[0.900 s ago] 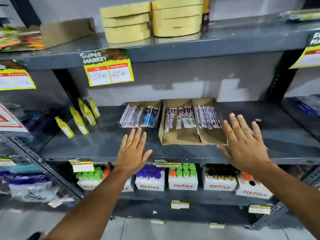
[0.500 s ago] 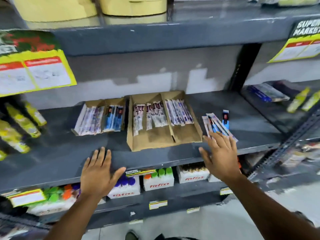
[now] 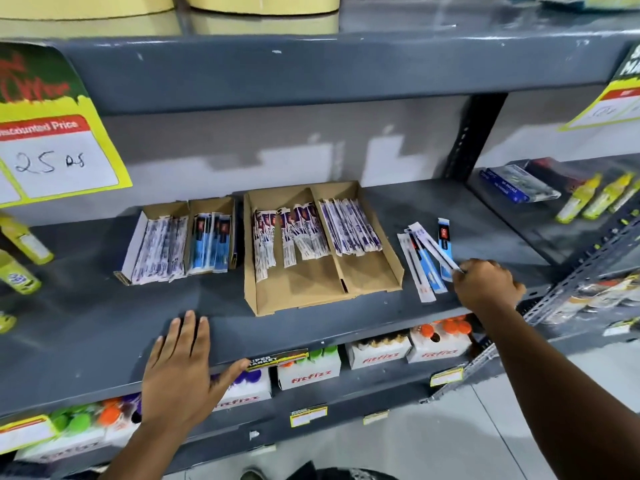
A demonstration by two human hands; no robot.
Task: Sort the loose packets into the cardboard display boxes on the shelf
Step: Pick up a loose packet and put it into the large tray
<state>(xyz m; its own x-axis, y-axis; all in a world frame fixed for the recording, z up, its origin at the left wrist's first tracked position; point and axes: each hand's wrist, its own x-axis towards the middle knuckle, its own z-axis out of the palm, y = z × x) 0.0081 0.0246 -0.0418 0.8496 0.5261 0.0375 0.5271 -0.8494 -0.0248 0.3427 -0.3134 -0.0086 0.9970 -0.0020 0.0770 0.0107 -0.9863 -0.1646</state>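
Note:
Several loose packets (image 3: 425, 259), white and blue, lie fanned on the grey shelf (image 3: 104, 323) to the right of the large two-compartment cardboard box (image 3: 304, 289). Striped packets fill both compartments of that box. A smaller two-compartment box (image 3: 166, 210) to the left holds white packets and blue packets. My right hand (image 3: 486, 284) is curled at the near end of the loose pile, fingertips pinched on the lower end of one white packet. My left hand (image 3: 180, 370) rests flat on the shelf's front edge, fingers spread, holding nothing.
Yellow bottles (image 3: 20, 258) stand at the shelf's left end and more on the neighbouring shelf (image 3: 588, 199) beside a blue box (image 3: 516, 183). White Fitfizz cartons (image 3: 310, 370) line the shelf below. A yellow price sign (image 3: 52, 154) hangs from the upper shelf.
My view has moved closer and rightward. My right hand went from open above the loose packets to curled and pinching one. My left hand settled on the shelf's front edge.

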